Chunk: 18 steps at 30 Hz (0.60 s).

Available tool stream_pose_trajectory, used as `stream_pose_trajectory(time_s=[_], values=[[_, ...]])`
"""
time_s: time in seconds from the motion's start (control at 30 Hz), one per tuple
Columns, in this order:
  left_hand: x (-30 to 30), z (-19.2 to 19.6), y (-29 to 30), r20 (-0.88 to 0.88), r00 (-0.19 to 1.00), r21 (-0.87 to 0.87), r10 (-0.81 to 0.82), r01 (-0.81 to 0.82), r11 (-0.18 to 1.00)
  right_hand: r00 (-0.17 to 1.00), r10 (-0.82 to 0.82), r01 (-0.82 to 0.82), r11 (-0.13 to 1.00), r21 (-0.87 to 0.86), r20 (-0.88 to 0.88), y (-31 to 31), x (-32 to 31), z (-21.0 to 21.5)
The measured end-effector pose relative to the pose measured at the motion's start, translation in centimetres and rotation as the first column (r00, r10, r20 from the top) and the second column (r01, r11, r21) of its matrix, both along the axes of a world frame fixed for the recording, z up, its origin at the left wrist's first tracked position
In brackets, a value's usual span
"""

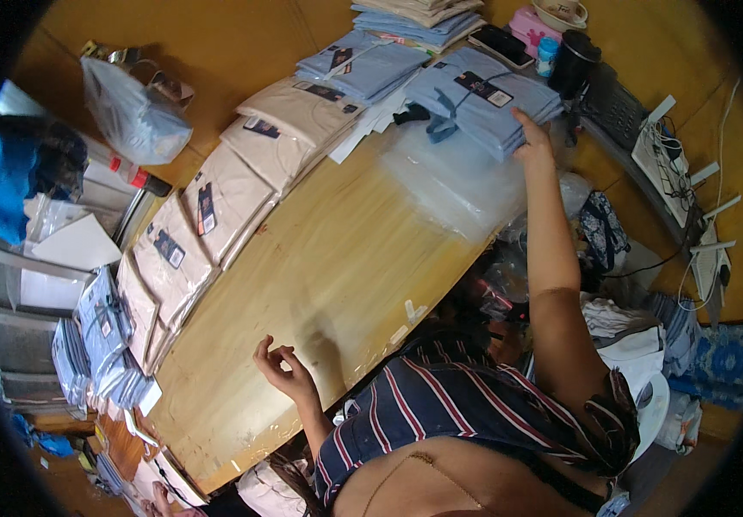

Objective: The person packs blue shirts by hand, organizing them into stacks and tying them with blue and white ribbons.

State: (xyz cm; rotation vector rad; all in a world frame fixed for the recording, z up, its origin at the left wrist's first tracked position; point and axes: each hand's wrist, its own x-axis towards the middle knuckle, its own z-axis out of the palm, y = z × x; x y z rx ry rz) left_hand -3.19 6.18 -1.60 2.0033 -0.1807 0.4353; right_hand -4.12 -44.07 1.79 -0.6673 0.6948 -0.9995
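Note:
My right hand (533, 142) reaches across the table to its far right end. It grips the near right edge of a stack of folded light-blue garments (475, 99) with dark tags and a darker blue strip on top. Some of its fingers are hidden against the cloth. Clear plastic bags (453, 185) lie just in front of that stack. My left hand (283, 366) hovers above the near side of the wooden table (328, 258), empty, its fingers loosely bent and apart. Beyond it, folded beige garments (203, 207) in clear bags overlap in a row along the far edge.
More folded blue garments (358, 65) are piled at the back. A phone (500, 45), a black tumbler (575, 62) and a desk telephone (612, 108) stand at the far right. Blue bagged garments (100, 319) sit at the left end. Another person's hand (160, 500) shows at lower left.

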Motion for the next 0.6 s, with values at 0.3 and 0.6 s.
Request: stream_pose_trajectory(time_s=[0.3,0.6], values=[[-3.9,-1.4,6.3,-0.049,0.998,-0.063,-0.04,0.037,0.997,0.985,0.104,-0.013,0.84,0.542,-0.137,-2.3,2.1,2.3],[-5.2,-0.8,11.2,0.042,0.996,-0.017,-0.075,0.076,0.997,0.879,0.011,0.072,0.985,0.156,-0.476,-0.1,6.2,6.0]])
